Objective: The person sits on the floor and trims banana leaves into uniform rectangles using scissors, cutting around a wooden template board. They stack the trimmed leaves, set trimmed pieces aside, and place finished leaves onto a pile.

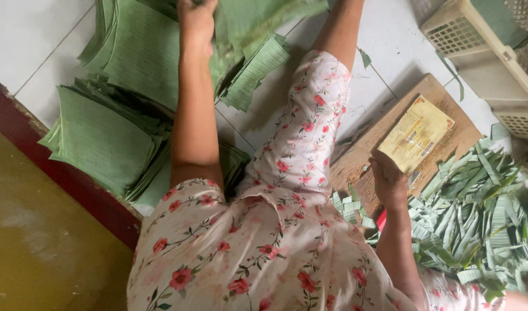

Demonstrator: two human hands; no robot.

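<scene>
— Two hands at work? Where?

— Left hand (198, 22) up near 12 o'clock, closed around a bunch of cut green leaf sheets (247, 23), lifted clear of the floor. Right hand (388, 179) out toward 3 o'clock, fingers curled against the near edge of a yellowish card (416, 133).

— Pinching that card, or only pressing it?

— Cannot tell; fingertips hidden under the hand.

— And under the card?

— A wooden board (448, 98), lying flat, tilted toward 1 o'clock.

— More leaf sheets anywhere?

— Plenty. Squared stacks (103, 138) fanned over the white tiled floor (28, 34) from 9 to 11 o'clock, just below the lifted bunch.

— Anything beside the board?

— A loose heap of narrow leaf trimmings (483, 219) at 4 o'clock, touching the board's lower edge. Beige plastic crate (483, 63) at 2 o'clock, just beyond the board.

— Between the arms?

— A knee in pale floral cloth (310, 126), raised at centre.

— Farther out?

— Dark red ledge (74, 184) running along 8 o'clock.
</scene>
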